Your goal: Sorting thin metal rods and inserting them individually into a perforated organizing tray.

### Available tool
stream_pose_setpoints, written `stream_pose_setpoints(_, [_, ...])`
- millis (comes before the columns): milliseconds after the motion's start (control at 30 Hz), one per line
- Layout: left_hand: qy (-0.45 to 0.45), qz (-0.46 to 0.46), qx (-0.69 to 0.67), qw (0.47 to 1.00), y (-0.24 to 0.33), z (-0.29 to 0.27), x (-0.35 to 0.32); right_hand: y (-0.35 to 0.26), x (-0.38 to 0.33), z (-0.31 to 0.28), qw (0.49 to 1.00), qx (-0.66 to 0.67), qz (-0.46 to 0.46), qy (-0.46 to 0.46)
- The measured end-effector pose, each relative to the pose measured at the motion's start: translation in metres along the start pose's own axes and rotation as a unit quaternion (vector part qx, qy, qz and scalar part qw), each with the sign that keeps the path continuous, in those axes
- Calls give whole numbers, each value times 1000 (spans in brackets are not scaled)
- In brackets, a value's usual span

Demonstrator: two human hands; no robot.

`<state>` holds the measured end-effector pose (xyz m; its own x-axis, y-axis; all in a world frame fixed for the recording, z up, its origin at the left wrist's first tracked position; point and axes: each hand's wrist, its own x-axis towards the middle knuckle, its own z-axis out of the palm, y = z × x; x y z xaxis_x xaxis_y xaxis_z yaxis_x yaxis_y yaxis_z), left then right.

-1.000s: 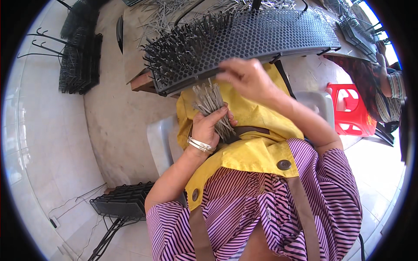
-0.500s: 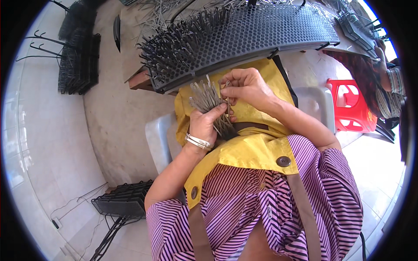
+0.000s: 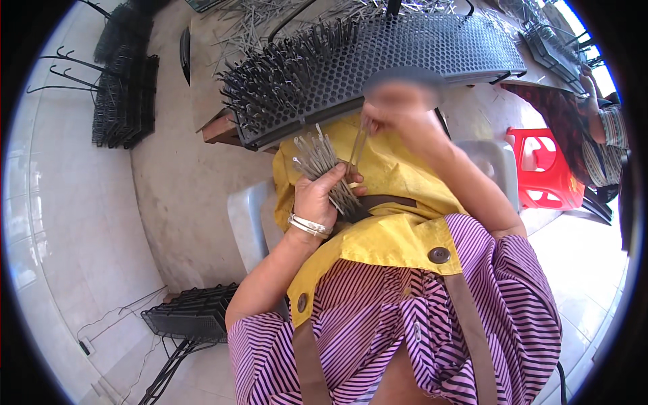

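Observation:
My left hand is closed around a bundle of thin grey metal strips, whose ends fan out above the thumb, over my yellow apron. Just to the right of the bundle, my right hand pinches a single thin metal strip. Its lower end is close to my left fingertips; I cannot tell whether they touch. A blur covers part of the right hand. Beyond both hands lies a dark perforated rack. Many similar strips stand upright in the holes of its left half.
Loose strips are scattered on the table behind the rack. Stacked black racks with hooks stand at the far left, another black rack at lower left. A red stool and another person's sleeve are on the right.
My right hand has moved up and to the right, away from the bundle, drawing one strip with it. My left hand has stayed nearly in place around the bundle.

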<state>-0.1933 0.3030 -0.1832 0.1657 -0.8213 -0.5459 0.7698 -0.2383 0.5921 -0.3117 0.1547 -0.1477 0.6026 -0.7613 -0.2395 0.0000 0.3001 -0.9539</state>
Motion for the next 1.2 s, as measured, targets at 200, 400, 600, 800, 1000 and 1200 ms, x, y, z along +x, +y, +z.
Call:
stream_pose_setpoints(200, [-40,-11,-9,999,0,-1,1,-17,31,-19,984,143,-82,73])
stream_pose_setpoints(400, [-43,-17,-22,999,-3,-5,3,-25,55,-6,965,76,-232,99])
stream_pose_setpoints(600, [-42,-28,-28,998,-2,-4,3,-28,70,3,950,1,-292,112])
stream_pose_setpoints(800, [-50,-32,-38,998,-2,-5,3,-22,83,2,932,-66,-341,101])
stream_pose_setpoints(1000, [-48,-34,-35,998,-2,-5,3,-19,83,5,927,-139,-342,65])
stream_pose_setpoints(1200, [-36,-37,-31,998,-1,-3,2,-32,76,13,873,-276,-402,21])
